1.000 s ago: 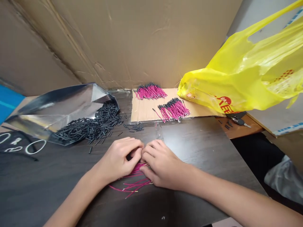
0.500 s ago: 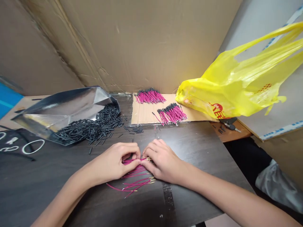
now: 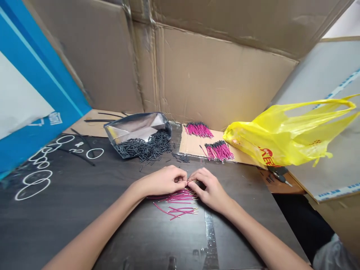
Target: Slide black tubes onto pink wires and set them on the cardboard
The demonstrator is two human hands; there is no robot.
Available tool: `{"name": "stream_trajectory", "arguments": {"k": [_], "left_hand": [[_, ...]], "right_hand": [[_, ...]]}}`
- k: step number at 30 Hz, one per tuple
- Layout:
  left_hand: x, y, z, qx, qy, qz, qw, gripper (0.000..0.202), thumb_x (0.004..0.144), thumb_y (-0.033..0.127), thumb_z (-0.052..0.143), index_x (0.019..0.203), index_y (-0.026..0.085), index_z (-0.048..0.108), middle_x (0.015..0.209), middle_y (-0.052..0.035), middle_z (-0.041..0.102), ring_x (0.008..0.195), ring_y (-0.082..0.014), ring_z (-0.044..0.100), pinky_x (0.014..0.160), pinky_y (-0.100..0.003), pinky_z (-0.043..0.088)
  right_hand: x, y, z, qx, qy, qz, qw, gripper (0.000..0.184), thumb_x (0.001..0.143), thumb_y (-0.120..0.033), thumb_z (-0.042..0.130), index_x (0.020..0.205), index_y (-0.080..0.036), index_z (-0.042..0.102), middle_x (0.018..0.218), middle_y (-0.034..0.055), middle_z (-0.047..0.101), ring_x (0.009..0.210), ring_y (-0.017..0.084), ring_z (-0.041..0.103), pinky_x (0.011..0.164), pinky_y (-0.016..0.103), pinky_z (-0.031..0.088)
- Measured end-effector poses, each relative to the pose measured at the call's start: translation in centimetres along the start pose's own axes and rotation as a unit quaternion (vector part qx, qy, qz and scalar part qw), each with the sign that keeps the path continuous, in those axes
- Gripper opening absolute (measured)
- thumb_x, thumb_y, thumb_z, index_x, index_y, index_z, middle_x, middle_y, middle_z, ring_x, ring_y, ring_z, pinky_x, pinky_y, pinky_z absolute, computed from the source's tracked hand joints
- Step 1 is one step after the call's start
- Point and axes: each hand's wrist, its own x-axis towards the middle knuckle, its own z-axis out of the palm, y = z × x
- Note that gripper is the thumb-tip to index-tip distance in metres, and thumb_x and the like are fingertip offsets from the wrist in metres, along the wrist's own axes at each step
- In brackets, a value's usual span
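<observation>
"Hands?"
"Curled, nearly meeting: left hand [image 3: 165, 182] pinching a thin pink wire [image 3: 188, 182], right hand [image 3: 211, 190] bunched, its grip hidden."
"Changed?"
"More gold-tipped pink wires [image 3: 182, 196] show on the dark table [image 3: 140, 242] than a second ago!"

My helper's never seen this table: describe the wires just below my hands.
On the dark table, find the left hand and right hand close together. Below them in the view lie loose pink wires. Their gold-coloured ends are bare, unlike the black-tipped bunches on the cardboard.
</observation>
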Motion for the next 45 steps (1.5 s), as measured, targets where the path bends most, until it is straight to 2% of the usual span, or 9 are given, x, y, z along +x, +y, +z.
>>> {"name": "stream_trajectory", "arguments": {"k": [7, 11, 16, 20, 23, 26, 29, 34, 45], "left_hand": [[0.2, -0.3, -0.2, -0.003, 0.023, 0.009, 1.0, 0.032, 0.098, 0.032, 0.048, 0.07, 0.018, 0.051, 0.068, 0.001, 0.054, 0.066, -0.0142, 0.047, 0.063, -0.028, 0.03], [0.4, -0.5, -0.1, -0.02, 0.024, 0.016, 0.999, 0.035, 0.101, 0.036, 0.047, 0.072, 0.018, 0.055, 0.067, 0.0016, 0.053, 0.064, -0.0139, 0.046, 0.062, -0.028, 0.03], [0.6, -0.7, 0.3, -0.018, 0.056, 0.041, 0.997, 0.032, 0.103, 0.042, 0.053, 0.088, 0.02, 0.072, 0.086, -0.0012, 0.069, 0.08, -0.0166, 0.059, 0.076, -0.029, 0.04], [0.7, -0.7, 0.4, -0.007, 0.106, 0.076, 0.992, 0.028, 0.102, 0.037, 0.057, 0.085, 0.021, 0.072, 0.096, -0.0022, 0.069, 0.095, -0.0181, 0.061, 0.089, -0.03, 0.043], [0.8, -0.4, 0.3, -0.014, 0.113, 0.074, 0.991, 0.029, 0.101, 0.033, 0.056, 0.081, 0.019, 0.071, 0.09, -0.0018, 0.069, 0.087, -0.0169, 0.062, 0.083, -0.029, 0.044], [0.9, -0.1, 0.0, -0.038, 0.111, 0.05, 0.992, 0.03, 0.1, 0.033, 0.056, 0.08, 0.018, 0.073, 0.082, -0.0013, 0.071, 0.075, -0.0153, 0.061, 0.074, -0.028, 0.043], [1.0, 0.0, -0.1, -0.066, 0.11, 0.038, 0.991, 0.028, 0.099, 0.034, 0.057, 0.088, 0.019, 0.078, 0.087, -0.0017, 0.076, 0.077, -0.0161, 0.065, 0.075, -0.028, 0.044], [0.9, -0.2, -0.2, -0.067, 0.103, 0.024, 0.992, 0.027, 0.098, 0.036, 0.058, 0.096, 0.02, 0.08, 0.089, -0.0014, 0.077, 0.079, -0.0171, 0.065, 0.075, -0.029, 0.043], [1.0, 0.4, -0.3, -0.067, 0.095, 0.052, 0.992, 0.031, 0.096, 0.035, 0.055, 0.078, 0.016, 0.072, 0.07, 0.0009, 0.063, 0.066, -0.0128, 0.053, 0.065, -0.026, 0.036]], "right_hand": [[0.1, 0.5, -0.1, -0.01, 0.01, 0.011, 1.0, 0.016, 0.103, -0.031, 0.061, 0.1, -0.018, 0.068, 0.1, 0.0054, 0.07, 0.096, 0.019, 0.061, 0.091, 0.036, 0.045], [0.1, 0.7, -0.4, -0.007, 0.02, 0.023, 1.0, 0.018, 0.105, -0.032, 0.058, 0.097, -0.018, 0.067, 0.095, 0.0047, 0.069, 0.092, 0.018, 0.06, 0.087, 0.034, 0.044], [-0.1, 0.9, -0.8, -0.024, 0.026, 0.039, 0.999, 0.021, 0.105, -0.033, 0.057, 0.093, -0.018, 0.067, 0.092, 0.0041, 0.069, 0.088, 0.017, 0.06, 0.084, 0.033, 0.044], [-0.2, 0.7, -0.9, -0.007, 0.02, 0.05, 0.999, 0.024, 0.106, -0.035, 0.055, 0.092, -0.018, 0.066, 0.09, 0.0038, 0.069, 0.085, 0.016, 0.062, 0.081, 0.031, 0.046], [-0.1, 0.4, -1.1, 0.014, 0.014, 0.054, 0.998, 0.026, 0.107, -0.035, 0.051, 0.095, -0.019, 0.068, 0.092, 0.004, 0.071, 0.086, 0.015, 0.064, 0.082, 0.03, 0.048], [-0.1, 0.4, -1.2, 0.068, 0.032, 0.067, 0.995, 0.027, 0.108, -0.037, 0.05, 0.108, -0.019, 0.071, 0.097, 0.0044, 0.073, 0.088, 0.015, 0.068, 0.084, 0.03, 0.052], [-0.2, 0.4, -1.1, 0.131, 0.049, 0.092, 0.986, 0.029, 0.107, -0.041, 0.052, 0.117, -0.02, 0.07, 0.098, 0.0048, 0.075, 0.089, 0.016, 0.071, 0.085, 0.031, 0.056], [-0.3, 0.4, -1.1, 0.201, 0.065, 0.13, 0.969, 0.029, 0.104, -0.043, 0.057, 0.115, -0.02, 0.071, 0.094, 0.0048, 0.076, 0.088, 0.017, 0.073, 0.086, 0.033, 0.058], [0.0, 0.4, -1.2, 0.291, 0.048, 0.161, 0.942, 0.029, 0.092, -0.045, 0.074, 0.104, -0.019, 0.073, 0.095, 0.0069, 0.078, 0.084, 0.017, 0.074, 0.076, 0.033, 0.059]]}}
